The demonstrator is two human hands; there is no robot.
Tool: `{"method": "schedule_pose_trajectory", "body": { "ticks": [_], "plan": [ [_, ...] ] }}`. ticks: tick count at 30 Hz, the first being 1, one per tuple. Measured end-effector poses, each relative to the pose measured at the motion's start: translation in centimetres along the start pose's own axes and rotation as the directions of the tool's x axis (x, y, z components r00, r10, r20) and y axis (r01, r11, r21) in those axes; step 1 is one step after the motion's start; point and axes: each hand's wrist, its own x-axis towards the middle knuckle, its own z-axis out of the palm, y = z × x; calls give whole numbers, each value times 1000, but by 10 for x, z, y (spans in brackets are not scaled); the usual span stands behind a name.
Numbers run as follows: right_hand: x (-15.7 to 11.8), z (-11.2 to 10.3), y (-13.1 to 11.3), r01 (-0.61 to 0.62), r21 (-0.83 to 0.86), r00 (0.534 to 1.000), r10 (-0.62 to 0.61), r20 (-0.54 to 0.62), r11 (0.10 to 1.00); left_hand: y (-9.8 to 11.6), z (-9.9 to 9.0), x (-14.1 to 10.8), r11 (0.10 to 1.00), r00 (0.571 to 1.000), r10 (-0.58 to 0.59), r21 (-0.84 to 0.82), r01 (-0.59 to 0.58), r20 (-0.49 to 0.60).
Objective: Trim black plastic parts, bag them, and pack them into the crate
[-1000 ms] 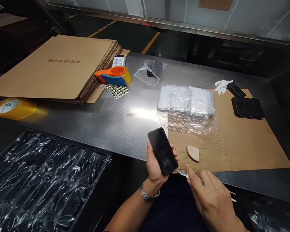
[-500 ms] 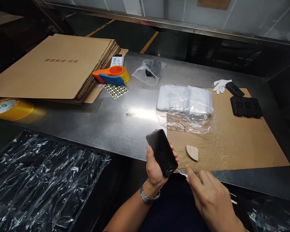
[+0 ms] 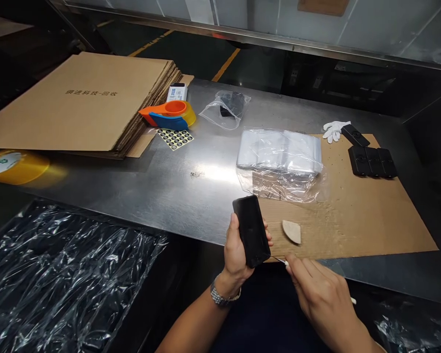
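Note:
My left hand (image 3: 237, 250) grips a black rectangular plastic case (image 3: 250, 230), thumb along its left edge and fingertips round the right. The case is tilted over the table's front edge. In my right hand (image 3: 321, 289) is a small knife (image 3: 280, 261) with a thin metal blade and a pale handle, mostly hidden by the fingers. Its blade tip meets the lower right corner of the case. Just beyond my right hand, a tan quarter-round piece (image 3: 291, 232) lies on the cardboard sheet (image 3: 371, 215).
Several black cases (image 3: 371, 162) and a white glove (image 3: 336, 131) lie at the right. A pack of clear bags (image 3: 279, 149) sits mid-table. Leftward are an orange-blue tape dispenser (image 3: 169, 116), a sticker sheet (image 3: 175, 139), stacked cardboard (image 3: 95, 108) and black plastic film (image 3: 69, 279).
My left hand has turned the case more upright and slightly to the right. The knife has rolled so its blade shows edge-on, still at the lower corner.

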Motion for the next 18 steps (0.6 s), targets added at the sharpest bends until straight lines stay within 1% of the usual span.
{"method": "schedule_pose_trajectory", "body": {
  "ticks": [4, 8, 11, 14, 16, 17, 18],
  "plan": [
    [0, 1, 0, 1, -14, 999, -1, 34, 1000, -1, 0, 0, 1000, 1000, -23, 14, 23, 11],
    [-1, 5, 1, -36, -11, 996, 37, 87, 999, -2, 1, 0, 998, 1000, 17, 60, -16, -3],
    [-2, 8, 4, -93, 52, 981, 83, 174, 994, -4, -1, 0, 992, 998, 65, 107, -65, -1],
    [0, 9, 9, -190, 180, 947, 132, 291, 965, -8, -4, 0, 982, 993, 116, 147, -117, 19],
    [1, 11, 11, -297, 319, 912, 168, 374, 900, -10, -6, 0, 975, 988, 148, 160, -154, 50],
    [2, 13, 12, -379, 417, 878, 179, 444, 826, -11, -7, 0, 976, 987, 150, 153, -156, 55],
    [2, 15, 12, -484, 515, 824, 170, 541, 708, -11, -7, 1, 979, 988, 144, 137, -151, 56]
  ]
}}
